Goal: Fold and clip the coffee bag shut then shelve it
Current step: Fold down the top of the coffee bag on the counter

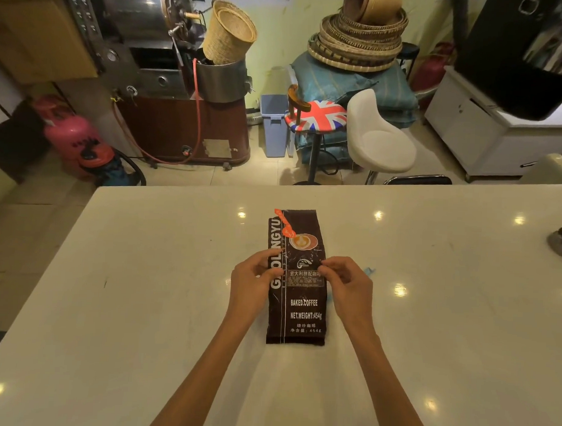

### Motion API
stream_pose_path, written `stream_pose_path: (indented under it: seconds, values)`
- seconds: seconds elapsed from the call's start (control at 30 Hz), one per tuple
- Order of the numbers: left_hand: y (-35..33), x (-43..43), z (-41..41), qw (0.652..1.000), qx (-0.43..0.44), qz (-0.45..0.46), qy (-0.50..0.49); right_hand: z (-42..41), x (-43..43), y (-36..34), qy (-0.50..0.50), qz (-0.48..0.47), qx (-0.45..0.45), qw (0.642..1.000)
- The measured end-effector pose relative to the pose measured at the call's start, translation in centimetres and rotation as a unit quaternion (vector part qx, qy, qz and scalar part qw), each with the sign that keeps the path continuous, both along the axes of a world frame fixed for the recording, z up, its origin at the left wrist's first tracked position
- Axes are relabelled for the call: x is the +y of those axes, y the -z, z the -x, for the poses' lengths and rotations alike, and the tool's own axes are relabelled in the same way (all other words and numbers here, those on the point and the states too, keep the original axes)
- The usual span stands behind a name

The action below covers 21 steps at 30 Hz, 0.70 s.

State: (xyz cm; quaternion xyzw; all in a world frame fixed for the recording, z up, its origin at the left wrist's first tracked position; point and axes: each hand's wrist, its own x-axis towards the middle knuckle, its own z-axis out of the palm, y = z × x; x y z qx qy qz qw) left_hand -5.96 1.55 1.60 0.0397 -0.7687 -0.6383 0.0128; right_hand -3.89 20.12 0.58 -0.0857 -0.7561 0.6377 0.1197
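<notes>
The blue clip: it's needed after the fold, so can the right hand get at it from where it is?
Probably yes: the blue clip lies on the table just beside the right hand, nothing between.

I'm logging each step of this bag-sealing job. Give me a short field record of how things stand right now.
surface: white table
bag: dark coffee bag lying flat, label up, far end unfolded
left hand: left hand pinching the bag's left edge
right hand: right hand pinching the bag's right edge
clip: small blue item on the table behind the right hand, possibly the clip; not on the bag
fold: not yet made
</notes>
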Motion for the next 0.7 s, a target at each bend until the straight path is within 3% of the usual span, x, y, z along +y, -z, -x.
stream_pose_path:
  seconds: [0.37, 0.57, 0.63, 0.7]
  values:
    - [-1.9, -0.1, 0.1, 0.991, -0.032, -0.094, 0.090, 0.7, -0.2, -2.4, -0.083, 0.092, -0.041, 0.991]
    - [-2.1, 0.6, 0.4, 0.987, -0.033, -0.151, 0.043, 0.7, -0.2, -2.6, -0.055, 0.073, -0.026, 0.995]
    - [-2.2, 0.8, 0.7, 0.989, -0.035, -0.140, 0.033, 0.7, -0.5, -2.5, -0.033, 0.072, -0.025, 0.997]
    - [-2.4, 1.0, 0.8, 0.997, -0.017, -0.070, 0.017, 0.6, -0.6, -2.5, -0.005, 0.068, -0.023, 0.997]
